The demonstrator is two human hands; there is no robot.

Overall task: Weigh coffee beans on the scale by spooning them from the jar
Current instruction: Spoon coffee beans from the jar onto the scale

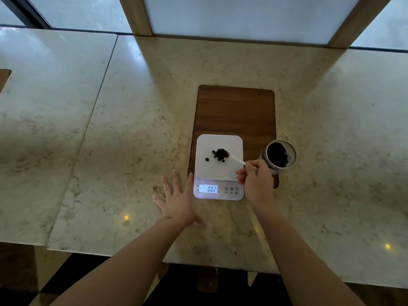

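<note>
A white digital scale (212, 171) sits on the near end of a wooden board; its lit display reads 0.02. A small heap of dark coffee beans (219, 154) lies on the platform, with a few loose beans beside it. My right hand (256, 180) grips the handle of a white spoon (237, 160), whose bowl rests at the heap. Just right of the scale stands an open glass jar (279, 156) with dark beans inside. My left hand (176, 200) lies flat on the marble, fingers spread, left of the scale and holding nothing.
The wooden board (235, 113) lies on a marble countertop (110, 129) with a seam running down its left side. Window frames (136, 16) rise along the far edge. The counter's front edge is close to my body, with dark floor below.
</note>
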